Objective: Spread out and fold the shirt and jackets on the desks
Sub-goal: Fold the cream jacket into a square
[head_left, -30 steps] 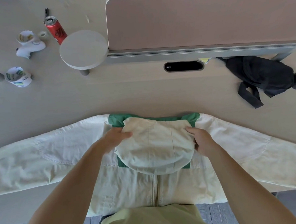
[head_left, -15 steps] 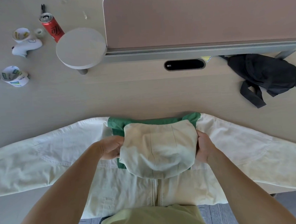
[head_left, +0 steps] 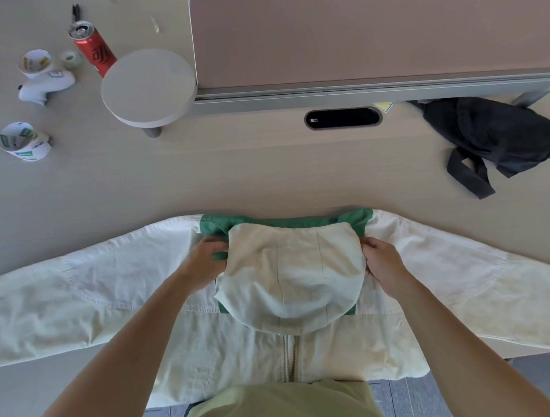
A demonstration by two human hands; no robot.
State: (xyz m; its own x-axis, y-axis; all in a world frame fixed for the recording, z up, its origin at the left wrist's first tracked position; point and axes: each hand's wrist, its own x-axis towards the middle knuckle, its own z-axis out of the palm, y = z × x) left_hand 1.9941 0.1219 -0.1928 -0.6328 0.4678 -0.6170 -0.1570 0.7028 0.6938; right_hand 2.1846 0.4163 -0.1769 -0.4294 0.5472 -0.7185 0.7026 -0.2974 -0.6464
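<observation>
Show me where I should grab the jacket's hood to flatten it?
Probably by its two side edges, one hand from each side, like the left hand and right hand here. The hood lies folded down over the jacket, and those edges are free to pinch.

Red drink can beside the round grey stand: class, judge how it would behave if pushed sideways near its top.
The red drink can stands tall and narrow, so it would probably tip. Being cylindrical, it would likely roll afterwards. Its top looks opened, so it may spill.
</observation>
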